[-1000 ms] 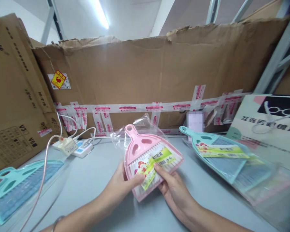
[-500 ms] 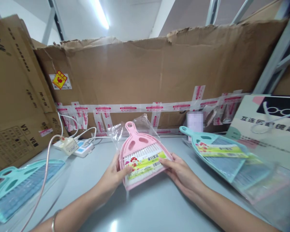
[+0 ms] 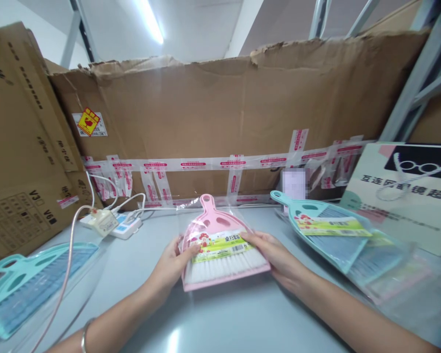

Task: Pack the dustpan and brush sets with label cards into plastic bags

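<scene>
A pink dustpan and brush set [image 3: 220,223] in clear plastic is held above the grey table, handle pointing away from me. White bristles [image 3: 224,268] show below its yellow-green printed label [image 3: 216,245]. My left hand [image 3: 176,264] grips the left edge, thumb on the front near the label's end. At the right edge my right hand [image 3: 270,255] holds the set, its thumb on the label's right part. The fingers behind the set are hidden. A turquoise dustpan and brush set [image 3: 40,282] lies on the left, also in plastic.
Overlapping turquoise dustpan sets [image 3: 323,230] lie at the right, beside a printed bag [image 3: 407,196] with a rope handle. A power strip [image 3: 127,225] with a plugged-in adapter [image 3: 103,222] and cables is at the back left. A large cardboard box [image 3: 191,113] stands behind the table [image 3: 213,323].
The pink set has tilted, so its bristle end shows more and its handle looks lower and further right. Both hands have kept their grip. The view has shifted slightly.
</scene>
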Demonstrator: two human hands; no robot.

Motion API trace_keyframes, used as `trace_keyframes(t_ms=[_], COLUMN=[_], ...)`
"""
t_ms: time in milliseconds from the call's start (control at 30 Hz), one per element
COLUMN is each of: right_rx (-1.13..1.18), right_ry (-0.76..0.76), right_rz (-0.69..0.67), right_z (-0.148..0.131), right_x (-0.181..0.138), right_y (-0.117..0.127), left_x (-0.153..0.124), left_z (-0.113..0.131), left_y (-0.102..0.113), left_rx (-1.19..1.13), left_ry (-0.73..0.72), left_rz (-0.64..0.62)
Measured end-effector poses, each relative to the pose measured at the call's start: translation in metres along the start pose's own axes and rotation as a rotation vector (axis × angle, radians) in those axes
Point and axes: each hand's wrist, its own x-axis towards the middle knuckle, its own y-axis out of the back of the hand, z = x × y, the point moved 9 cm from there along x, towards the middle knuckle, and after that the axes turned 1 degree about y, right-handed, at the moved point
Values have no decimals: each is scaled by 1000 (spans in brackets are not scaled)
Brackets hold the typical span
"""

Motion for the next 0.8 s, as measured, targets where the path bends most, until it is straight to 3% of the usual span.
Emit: trace_keyframes(t_ms=[100,167,300,367,467,633,800], right_rx=[-19,9,53,63,56,-164,-355], right_ry=[-71,-98,-92,-56,-11,-10,48], right_rz=[-3,-74,-287,-329,-201,126,171], right_z=[10,12,7,2,-1,7,4], right_x=[1,0,-6,-7,-3,0,7], right_y=[2,-2,-17,-21,-13,13,25], left_x=[2,1,0,-1,1,13,19], left_z=[-11,-13,-1,6,12,-6,-21], left_y=[4,5,-6,-11,-9,15,21], left_rx=[41,52,-28,-73,-83,69,154], left_ry=[130,183,134,94,42,113,179], left_rz=[5,-29,-245,-352,-354,-75,-49])
